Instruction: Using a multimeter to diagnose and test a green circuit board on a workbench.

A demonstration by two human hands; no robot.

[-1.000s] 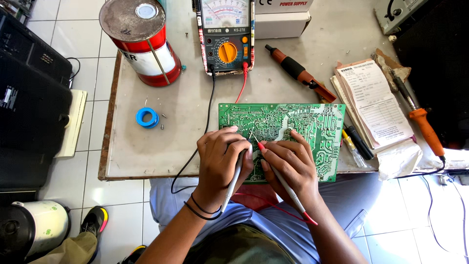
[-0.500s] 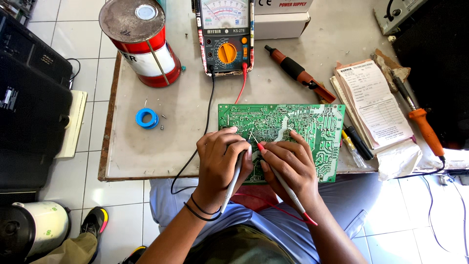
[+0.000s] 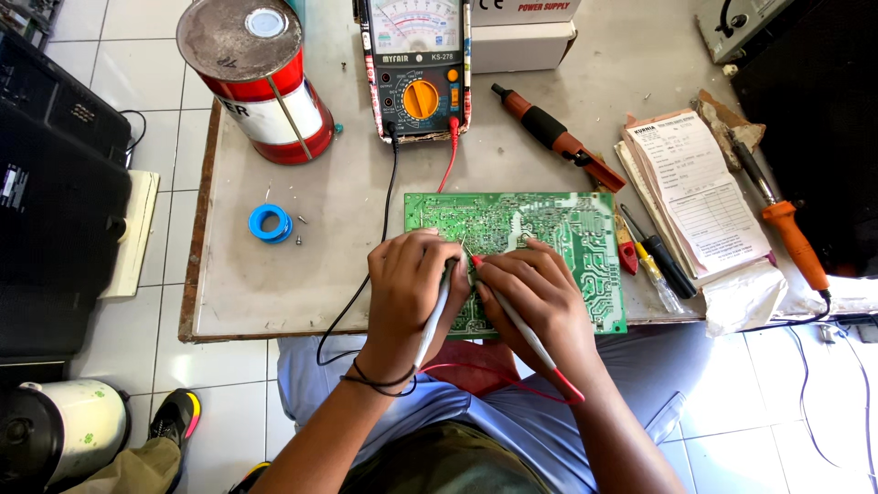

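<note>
Compared with the pictures of a moment before, almost nothing has changed: both hands stay in the same place on the green circuit board (image 3: 549, 233), so the probing goes on at one spot.

The left hand (image 3: 407, 288) is closed around a grey probe (image 3: 432, 320), and the right hand (image 3: 535, 297) pinches a red probe (image 3: 526, 329) like a pen. The two tips meet close together just in front of the knuckles, on the near part of the board. The board is flat and shiny, with pale printed tracks.

Beyond the hands stands an analog multimeter (image 3: 416, 64) with an orange dial; its black and red wires (image 3: 389, 192) run down to the hands. Far to the left of the left hand lies a small blue tape roll (image 3: 271, 222), and behind it a dusty red and white metal can (image 3: 256, 78). To the right of the right hand lie screwdrivers (image 3: 654, 261) and a paper pad (image 3: 700, 197).
</note>
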